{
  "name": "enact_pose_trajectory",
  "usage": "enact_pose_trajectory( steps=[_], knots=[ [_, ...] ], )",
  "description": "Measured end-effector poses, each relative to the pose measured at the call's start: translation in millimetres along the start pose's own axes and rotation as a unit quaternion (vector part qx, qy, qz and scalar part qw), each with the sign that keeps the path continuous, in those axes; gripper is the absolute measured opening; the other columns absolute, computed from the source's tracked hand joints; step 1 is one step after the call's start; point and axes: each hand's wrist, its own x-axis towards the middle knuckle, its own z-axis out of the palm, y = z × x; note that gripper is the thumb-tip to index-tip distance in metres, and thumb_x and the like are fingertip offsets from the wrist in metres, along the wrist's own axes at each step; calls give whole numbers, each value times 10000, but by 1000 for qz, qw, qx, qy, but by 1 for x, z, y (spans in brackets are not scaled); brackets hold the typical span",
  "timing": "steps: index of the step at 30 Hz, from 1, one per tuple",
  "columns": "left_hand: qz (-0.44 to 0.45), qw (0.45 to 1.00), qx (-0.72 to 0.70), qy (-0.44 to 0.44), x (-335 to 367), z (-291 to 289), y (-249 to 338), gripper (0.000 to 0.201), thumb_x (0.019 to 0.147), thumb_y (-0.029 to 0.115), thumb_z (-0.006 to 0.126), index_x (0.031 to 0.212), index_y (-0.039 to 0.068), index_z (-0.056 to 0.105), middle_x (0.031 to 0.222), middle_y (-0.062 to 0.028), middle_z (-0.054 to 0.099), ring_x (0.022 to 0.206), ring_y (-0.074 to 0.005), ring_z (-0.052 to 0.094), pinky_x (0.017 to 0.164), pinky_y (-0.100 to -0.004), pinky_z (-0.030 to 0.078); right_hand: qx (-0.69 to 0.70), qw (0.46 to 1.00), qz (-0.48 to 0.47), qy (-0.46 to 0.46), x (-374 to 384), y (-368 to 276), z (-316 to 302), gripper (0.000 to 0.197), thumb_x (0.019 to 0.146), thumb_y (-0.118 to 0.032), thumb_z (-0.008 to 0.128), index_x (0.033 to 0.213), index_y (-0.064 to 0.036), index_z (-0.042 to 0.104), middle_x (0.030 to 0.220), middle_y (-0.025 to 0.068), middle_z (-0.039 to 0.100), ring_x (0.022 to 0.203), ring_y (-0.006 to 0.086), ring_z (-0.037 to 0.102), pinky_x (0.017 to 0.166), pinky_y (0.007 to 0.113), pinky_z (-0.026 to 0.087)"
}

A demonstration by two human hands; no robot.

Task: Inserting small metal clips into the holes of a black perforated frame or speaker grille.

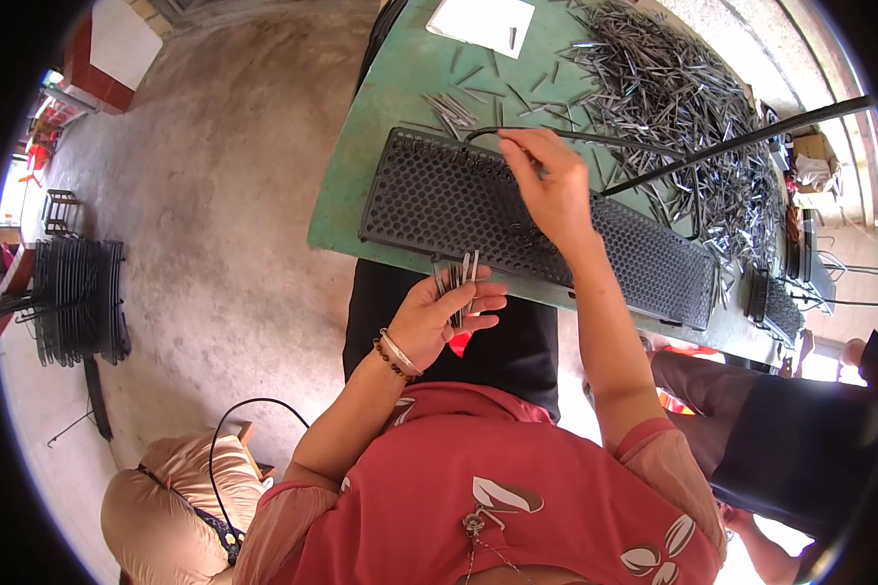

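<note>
My left hand (437,310) is closed around a bunch of thin metal strips (456,283), whose ends stick up past the fingers. It is just off the near edge of a long black perforated panel (439,185). Over this panel is my right hand (553,185), its thumb and fingers pinched together at a bent black rod (615,141). Whether the fingertips grip the rod or a small piece cannot be made out. The panel lies slantwise along the front of a green table (346,210) and is full of round holes. Small dark bits sit on it below my right hand.
A big heap of dark strips (673,88) covers the table's far right, with loose strips and white paper (483,21) at the back. A straight black bar (751,136) slants over the heap. People sit at right and lower left. Black racks (78,297) stand far left.
</note>
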Motion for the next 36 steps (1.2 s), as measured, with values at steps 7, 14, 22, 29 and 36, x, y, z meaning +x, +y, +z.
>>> enact_pose_trajectory(
  steps=[7,14,22,29,36],
  knots=[
    [77,997,25,-15,3,9,9,279,960,136,463,1194,-9,509,1115,-138,612,1023,-232,609,858,-372,524,114,943,145,-276,-38,-29,-20,203,845,-142,664,990,0,667,878,38,619,734,79,547,632,217,434],
    [96,993,66,-27,3,15,9,268,963,154,477,1176,-3,520,1104,-101,606,1039,-215,603,859,-356,523,195,912,190,-306,-43,-36,-20,161,830,-120,675,936,0,675,851,14,606,744,79,566,636,216,442],
    [59,998,13,-7,5,10,6,314,964,131,464,1243,-13,472,1158,-171,588,1064,-257,590,881,-375,513,212,938,233,-146,-30,-20,-23,191,844,-92,663,1004,13,655,870,51,673,773,81,604,690,211,479],
    [7,1000,14,-12,3,13,3,332,949,96,462,1257,-27,462,1152,-185,592,1032,-259,611,861,-359,528,107,984,141,1,-11,17,-2,222,846,-85,669,1048,4,650,888,53,678,789,85,618,683,213,498],
    [10,1000,24,-16,1,9,2,326,955,117,470,1251,-19,466,1144,-181,595,1034,-260,607,872,-374,517,46,997,67,-10,-11,20,7,212,834,-86,675,1023,9,656,862,70,692,769,98,633,688,233,502]
  ],
)
